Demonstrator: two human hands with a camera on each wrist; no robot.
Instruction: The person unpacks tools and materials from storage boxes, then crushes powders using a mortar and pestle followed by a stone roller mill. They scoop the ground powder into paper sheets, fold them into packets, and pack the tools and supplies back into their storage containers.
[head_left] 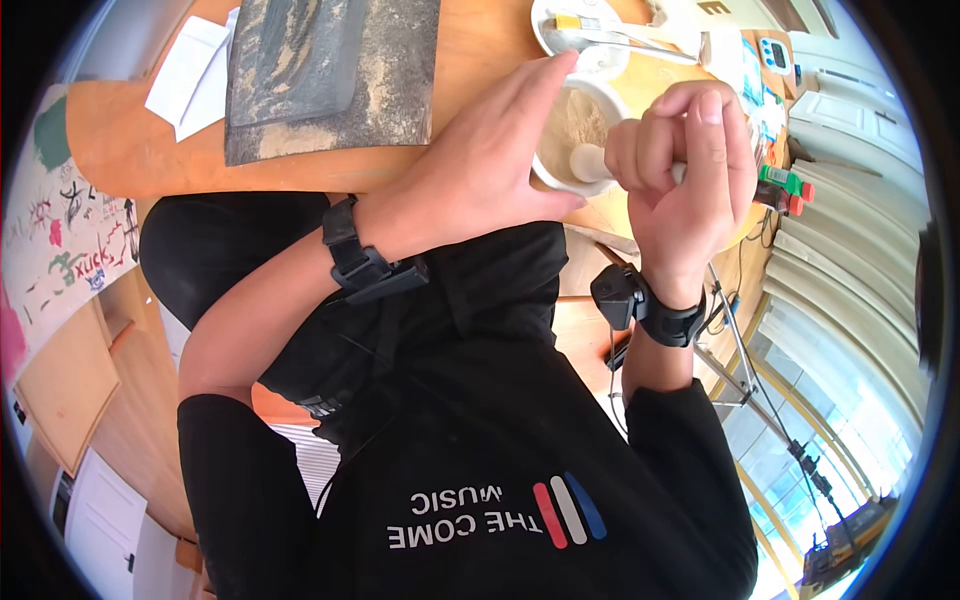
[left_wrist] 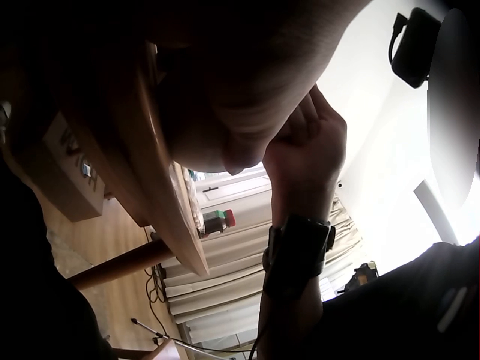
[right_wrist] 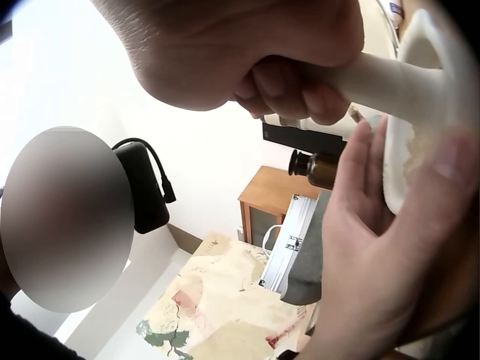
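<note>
A white mortar (head_left: 617, 98) holding tan powder (head_left: 575, 122) stands near the edge of the wooden table in the head view. My left hand (head_left: 490, 150) holds the mortar's side, fingers along one side and thumb on the other. The white pestle (head_left: 590, 163) has its rounded head down in the powder. Curled fingers of my right hand (head_left: 690, 165) grip the pestle's handle above the bowl. In the right wrist view the pestle (right_wrist: 394, 86) slants into the mortar (right_wrist: 392, 169), with the left hand (right_wrist: 375, 247) against its wall. The left wrist view is dark and hides the mortar.
A dark board (head_left: 400, 110) smeared with tan lies left on the table (head_left: 120, 140), beside white paper (head_left: 188, 75). Beyond the mortar are a white dish (head_left: 543, 25) with a brush (head_left: 580, 22) and a metal spoon (head_left: 640, 48). Small bottles (head_left: 785, 185) stand at the right edge.
</note>
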